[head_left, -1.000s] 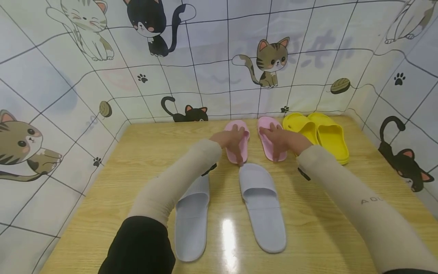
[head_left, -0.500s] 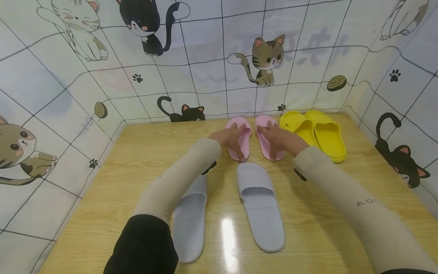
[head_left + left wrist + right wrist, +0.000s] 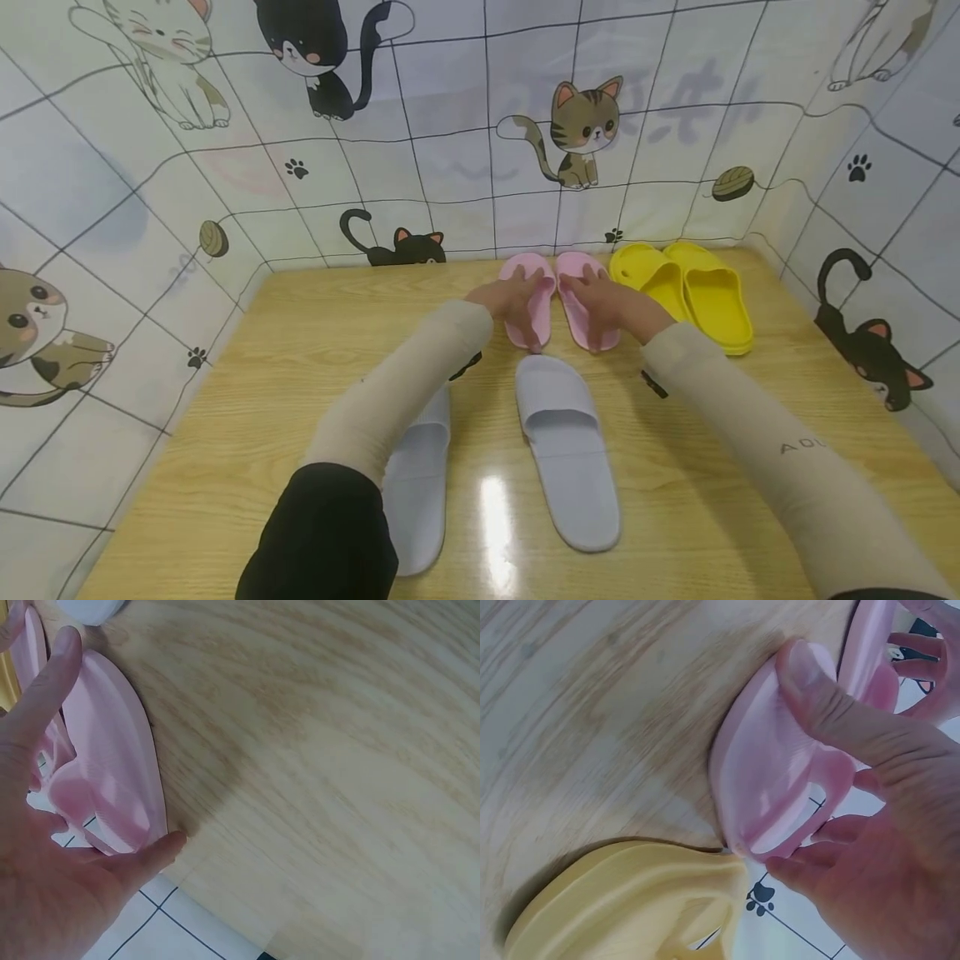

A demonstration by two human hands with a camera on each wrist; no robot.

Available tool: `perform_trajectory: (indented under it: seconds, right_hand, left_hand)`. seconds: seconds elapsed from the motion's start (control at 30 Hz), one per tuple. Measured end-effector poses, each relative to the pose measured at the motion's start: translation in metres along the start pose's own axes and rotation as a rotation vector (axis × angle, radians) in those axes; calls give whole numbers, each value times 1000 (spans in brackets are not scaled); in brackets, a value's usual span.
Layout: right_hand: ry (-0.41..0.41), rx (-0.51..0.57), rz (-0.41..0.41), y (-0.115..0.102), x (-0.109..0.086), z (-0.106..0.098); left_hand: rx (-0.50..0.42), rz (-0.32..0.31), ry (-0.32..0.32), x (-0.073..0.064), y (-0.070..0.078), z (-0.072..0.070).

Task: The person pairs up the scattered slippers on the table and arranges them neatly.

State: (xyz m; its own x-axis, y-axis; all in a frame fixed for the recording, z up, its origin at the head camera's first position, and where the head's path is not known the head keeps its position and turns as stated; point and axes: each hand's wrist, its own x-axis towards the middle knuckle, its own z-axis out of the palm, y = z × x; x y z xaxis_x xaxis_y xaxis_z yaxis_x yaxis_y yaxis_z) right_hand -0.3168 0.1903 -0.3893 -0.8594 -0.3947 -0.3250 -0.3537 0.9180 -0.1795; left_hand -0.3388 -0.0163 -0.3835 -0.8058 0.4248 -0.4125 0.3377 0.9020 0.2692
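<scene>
Two small pink slippers [image 3: 542, 312] lie side by side near the back wall, toes toward it. My left hand [image 3: 513, 304] spans the left one lengthwise, thumb at the heel and a finger along the toe end; that pink slipper [image 3: 112, 742] shows in the left wrist view. Likewise, my right hand [image 3: 603, 304] holds the right one between thumb and fingers; in the right wrist view, the thumb [image 3: 810, 679] rests on the heel of this pink slipper [image 3: 757, 750]. The two slippers stand close together, a thin gap between them at the toes.
Yellow clogs [image 3: 720, 304] stand right beside the right pink slipper. Nearer me on the wooden board [image 3: 300, 333] lie two larger white slippers [image 3: 577, 483], the left one partly hidden by my left sleeve. A cat-printed wall [image 3: 450, 167] closes off the back and sides.
The two pink slippers have come closer together: the left one has moved right and the right one slightly left, each with its hand. The camera view has shifted slightly.
</scene>
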Motion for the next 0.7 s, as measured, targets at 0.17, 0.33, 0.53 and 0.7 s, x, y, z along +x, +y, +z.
perform_trajectory:
  seconds: [0.17,0.33,0.53,0.7]
  right_hand:
    - [-14,-17,7,-1,1,2]
    - [-3,-25,21,-2,-5,3]
    - [66,-60,-66,-6,-22,-2]
    - [169,-12,-215,-16,-55,-7]
  left_hand:
    - [-9,10,8,-4,3,3]
    - [-77,11,-26,-12,2,-6]
    - [-183,63,-26,-33,-16,-27]
    - [-89,189,42,-74,-36,-33]
